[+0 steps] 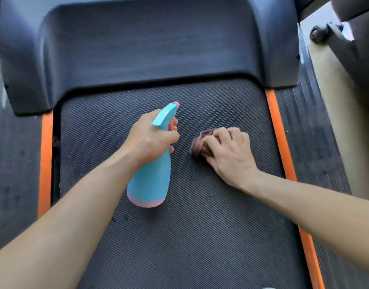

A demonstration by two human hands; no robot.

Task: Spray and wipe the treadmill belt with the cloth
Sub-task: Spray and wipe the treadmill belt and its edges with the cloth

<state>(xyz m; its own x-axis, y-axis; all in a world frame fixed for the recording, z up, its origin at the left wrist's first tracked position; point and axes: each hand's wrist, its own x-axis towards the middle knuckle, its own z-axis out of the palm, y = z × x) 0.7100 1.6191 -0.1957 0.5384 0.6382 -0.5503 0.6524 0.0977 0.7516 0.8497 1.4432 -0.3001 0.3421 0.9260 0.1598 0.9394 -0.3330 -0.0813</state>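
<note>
The spray bottle (152,180) is held in the left hand (150,136). The grip is closed round its neck, and the fingers are curled at the front under the head, where the trigger itself is hidden. The long axis of the bottle runs from the pink base, near the person, away to the pink nozzle tip (176,104), leaned a little to the right. The nozzle is thus directed forward at the stretch of treadmill belt (179,236) between the hands and the motor cover (148,49). Whether the base touches the belt cannot be told.

The cloth (200,144), dark and bunched, is pressed on the belt under the right hand (231,155), whose grip is closed over it with curled fingers. It lies just to the right of the bottle, apart from it, and a little nearer to the person than the nozzle tip. The right hand is therefore the nearer one to the stretch that would be wetted, and it is judged that only a short push forward and to the left is needed for the wipe.

Open room is found ahead up to the edge of the motor cover, and much more belt lies toward the person. At the sides the belt is bordered by the left orange strip (46,163) and the right orange strip (283,142). A stroke to the left may be blocked by the bottle, so it should probably be lifted first.
</note>
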